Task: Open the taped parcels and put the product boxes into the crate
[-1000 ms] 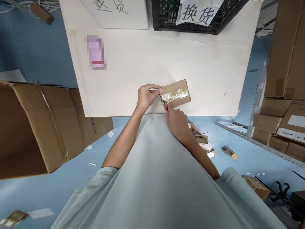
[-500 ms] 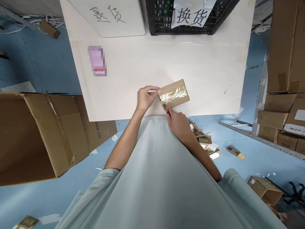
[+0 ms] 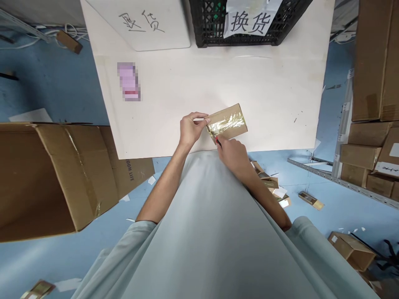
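Cardboard box, 1: tape spans its top, apparently unopened; cutting progress indiscernible from here. Left hand pinches its left end; right hand clasps a red-and-black tool there.

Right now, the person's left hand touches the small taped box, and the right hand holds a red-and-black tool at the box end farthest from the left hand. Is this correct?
Not quite: the end is wrong. In the head view, the right hand holds the red-and-black tool at the small taped box end nearest the left hand, which does touch the box.
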Demonstrator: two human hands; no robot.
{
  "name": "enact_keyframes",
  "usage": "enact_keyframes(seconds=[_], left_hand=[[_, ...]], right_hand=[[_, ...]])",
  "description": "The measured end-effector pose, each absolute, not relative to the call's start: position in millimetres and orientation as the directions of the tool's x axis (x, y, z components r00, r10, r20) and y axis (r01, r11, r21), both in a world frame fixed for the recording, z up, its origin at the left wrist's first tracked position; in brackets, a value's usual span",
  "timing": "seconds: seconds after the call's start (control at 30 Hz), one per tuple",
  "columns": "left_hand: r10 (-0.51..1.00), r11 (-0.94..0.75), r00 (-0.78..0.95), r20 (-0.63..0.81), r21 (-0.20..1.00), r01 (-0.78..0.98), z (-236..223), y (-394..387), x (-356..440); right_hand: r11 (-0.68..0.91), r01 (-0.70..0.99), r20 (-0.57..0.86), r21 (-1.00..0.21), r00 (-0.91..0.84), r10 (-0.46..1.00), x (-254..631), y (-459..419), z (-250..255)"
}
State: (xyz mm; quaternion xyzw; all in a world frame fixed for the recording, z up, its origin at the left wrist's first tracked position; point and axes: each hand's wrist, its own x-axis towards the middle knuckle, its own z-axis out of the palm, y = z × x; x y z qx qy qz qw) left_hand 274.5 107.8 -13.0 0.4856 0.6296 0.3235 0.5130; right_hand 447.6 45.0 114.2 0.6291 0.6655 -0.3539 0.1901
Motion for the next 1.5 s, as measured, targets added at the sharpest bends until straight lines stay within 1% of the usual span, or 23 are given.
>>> enact_keyframes(seconds=[0.1,0.27,0.33,0.47,0.57,0.63,0.7,0.77,0.83,0.9,0.93,1.0,1.07,1.13,1.17,1.23,1.3,1.5], left_hand=[[0.944,0.319,-0.008,-0.33,0.904,0.283,-14.0,108.4,272.6],[0.938,0.328,0.018,-0.345,0.905,0.273,-14.2,109.1,272.7],[0.94,0.321,0.022,-0.341,0.903,0.285,-13.3,109.0,274.0],[0.941,0.31,0.034,-0.336,0.899,0.309,-10.9,110.4,275.3],[0.938,0.312,0.045,-0.344,0.893,0.324,-10.3,112.5,275.0],[0.937,0.312,0.047,-0.347,0.889,0.335,-11.1,113.4,274.3],[0.935,0.316,0.046,-0.351,0.885,0.343,-12.4,113.4,272.9],[0.934,0.315,0.049,-0.354,0.881,0.352,-12.5,112.5,271.7],[0.942,0.288,0.049,-0.332,0.876,0.386,-9.8,110.9,273.3],[0.968,0.196,0.049,-0.246,0.864,0.463,-3.9,108.8,281.3],[0.981,0.127,0.063,-0.185,0.851,0.509,-0.2,107.7,288.6],[0.986,-0.036,0.154,-0.064,0.818,0.574,6.7,105.4,308.9],[0.952,-0.187,0.306,0.008,0.804,0.564,9.8,103.0,333.2],[0.903,-0.278,0.428,0.04,0.814,0.51,7.6,100.8,354.7],[0.887,-0.297,0.458,0.049,0.821,0.487,4.7,99.9,362.4],[0.881,-0.301,0.47,0.055,0.832,0.467,-2.6,98.5,370.6],[0.885,-0.298,0.462,0.059,0.835,0.463,-9.0,98.0,371.0],[0.887,-0.307,0.457,0.068,0.826,0.473,-12.2,96.8,365.8]], right_hand=[[0.054,0.956,-0.672,-0.287,-0.241,0.7,456.3,49.9,105.9],[0.174,0.914,-0.565,-0.367,-0.368,0.738,486.4,44.5,83.0],[0.22,0.905,-0.549,-0.363,-0.399,0.734,494.2,42.4,75.6],[0.316,0.898,-0.572,-0.306,-0.439,0.693,494.0,42.1,69.1],[0.313,0.907,-0.573,-0.281,-0.42,0.704,489.3,39.2,68.0],[0.276,0.913,-0.548,-0.3,-0.402,0.734,490.6,33.5,66.5],[0.192,0.918,-0.479,-0.347,-0.349,0.805,498.0,25.7,62.6],[0.035,0.912,-0.362,-0.409,-0.198,0.911,510.9,18.7,55.9],[-0.162,0.855,-0.254,-0.492,0.037,0.967,525.8,14.5,47.3],[-0.323,0.744,-0.221,-0.586,0.236,0.946,538.7,13.4,39.4],[-0.378,0.684,-0.235,-0.624,0.297,0.925,543.3,13.7,36.8],[-0.447,0.6,-0.284,-0.664,0.351,0.892,548.1,14.7,35.8],[-0.477,0.597,-0.332,-0.645,0.343,0.878,547.9,16.3,41.3],[-0.476,0.668,-0.367,-0.572,0.31,0.877,544.7,18.8,52.5],[-0.462,0.717,-0.379,-0.522,0.29,0.879,542.7,20.6,59.3],[-0.409,0.811,-0.388,-0.419,0.248,0.888,539.0,25.2,73.1],[-0.347,0.873,-0.395,-0.343,0.201,0.896,536.3,30.8,84.5],[-0.264,0.932,-0.445,-0.249,0.132,0.886,531.0,47.5,94.1]])
